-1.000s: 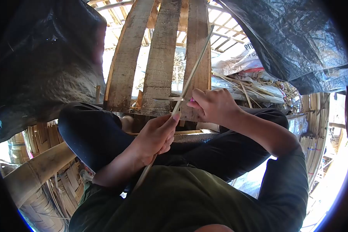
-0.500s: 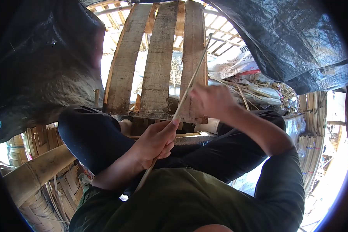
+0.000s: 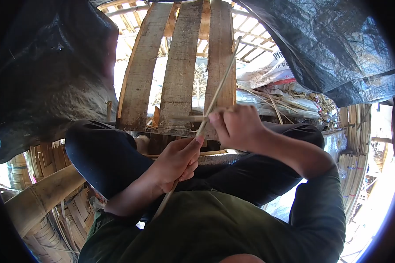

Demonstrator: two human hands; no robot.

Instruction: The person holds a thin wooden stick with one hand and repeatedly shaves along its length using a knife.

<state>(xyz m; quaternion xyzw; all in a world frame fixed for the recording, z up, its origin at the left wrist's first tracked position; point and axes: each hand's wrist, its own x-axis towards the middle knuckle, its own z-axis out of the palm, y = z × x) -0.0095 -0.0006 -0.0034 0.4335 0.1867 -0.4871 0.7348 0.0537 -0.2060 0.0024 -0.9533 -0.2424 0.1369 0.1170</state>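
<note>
Strip point(image 3: 222, 83), pale, long, slender, above the lap; slanting along its length from shirt at lower left to upper right over wooden planks point(image 3: 177, 74). Pinched by thumb in curled left hand point(image 3: 178, 160). Blurred knife point(image 3: 188, 118) straight across, in clenched right hand point(image 3: 239, 127). Dark tarps point(image 3: 338, 52) either side.

bare left hand point(image 3: 177, 161) closed, thumb extended upward; bare right hand point(image 3: 238, 127) curled at chest front, right elbow bent outward.
</note>
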